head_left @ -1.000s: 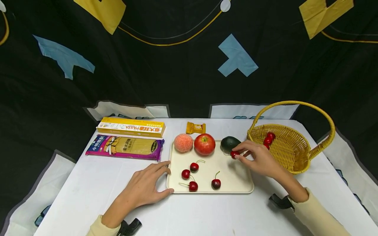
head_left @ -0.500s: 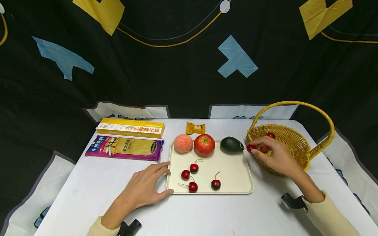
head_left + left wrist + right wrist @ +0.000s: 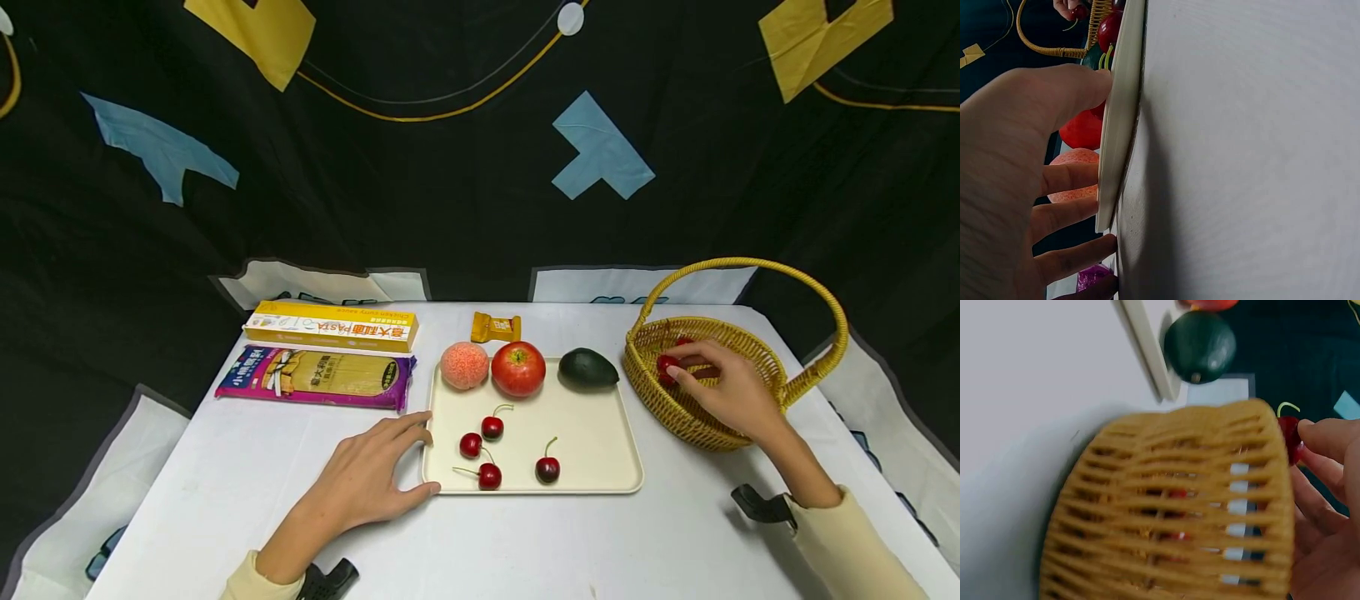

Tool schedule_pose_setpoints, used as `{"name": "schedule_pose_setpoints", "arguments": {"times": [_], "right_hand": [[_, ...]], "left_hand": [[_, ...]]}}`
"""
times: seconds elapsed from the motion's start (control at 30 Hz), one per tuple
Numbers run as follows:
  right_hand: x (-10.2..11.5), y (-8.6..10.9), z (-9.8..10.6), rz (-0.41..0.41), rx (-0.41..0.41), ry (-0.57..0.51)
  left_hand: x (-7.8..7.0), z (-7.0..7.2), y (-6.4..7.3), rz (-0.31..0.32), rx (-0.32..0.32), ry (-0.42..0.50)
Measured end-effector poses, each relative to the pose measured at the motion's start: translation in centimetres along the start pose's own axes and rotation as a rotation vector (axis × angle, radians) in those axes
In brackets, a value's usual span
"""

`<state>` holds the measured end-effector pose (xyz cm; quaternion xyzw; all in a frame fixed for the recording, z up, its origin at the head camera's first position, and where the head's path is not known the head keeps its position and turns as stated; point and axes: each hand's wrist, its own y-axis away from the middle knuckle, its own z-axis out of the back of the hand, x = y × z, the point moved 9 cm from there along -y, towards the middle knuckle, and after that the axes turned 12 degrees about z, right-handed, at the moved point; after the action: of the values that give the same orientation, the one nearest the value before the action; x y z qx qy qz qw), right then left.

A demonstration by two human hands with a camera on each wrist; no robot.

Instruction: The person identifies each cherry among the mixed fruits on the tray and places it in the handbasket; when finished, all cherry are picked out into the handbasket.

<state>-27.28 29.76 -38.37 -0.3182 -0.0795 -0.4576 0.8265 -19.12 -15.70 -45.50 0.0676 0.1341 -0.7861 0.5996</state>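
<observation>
My right hand pinches a red cherry between thumb and fingertips, over the opening of the yellow wicker basket. In the right wrist view this cherry shows a green stem above the basket's rim. Other cherries lie inside, partly hidden by the hand. My left hand rests at the left edge of the cream tray, thumb and fingers spread and touching its rim. On the tray are several dark red cherries with stems, a red apple, a pinkish, rough-skinned round fruit and a dark green avocado.
Behind the tray lies a small orange-yellow packet. A yellow pasta box and a purple pack of noodles lie at the left. The basket's tall handle arches over its opening. A black cloth hangs behind the white table.
My right hand has carried the cherry from beside the avocado rightward, past the tray's edge, to over the basket. The left hand has stayed at the tray.
</observation>
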Motion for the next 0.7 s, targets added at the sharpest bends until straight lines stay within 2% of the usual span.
{"name": "schedule_pose_setpoints", "arguments": {"times": [0.3,0.7], "right_hand": [[-1.9,0.2,1.0,-0.067,-0.004,0.028],[-5.3,0.6,0.6,-0.164,0.066,0.03]], "left_hand": [[-0.1,0.1,-0.1,0.002,0.002,0.001],[-0.1,0.0,0.0,-0.002,-0.001,0.006]]}}
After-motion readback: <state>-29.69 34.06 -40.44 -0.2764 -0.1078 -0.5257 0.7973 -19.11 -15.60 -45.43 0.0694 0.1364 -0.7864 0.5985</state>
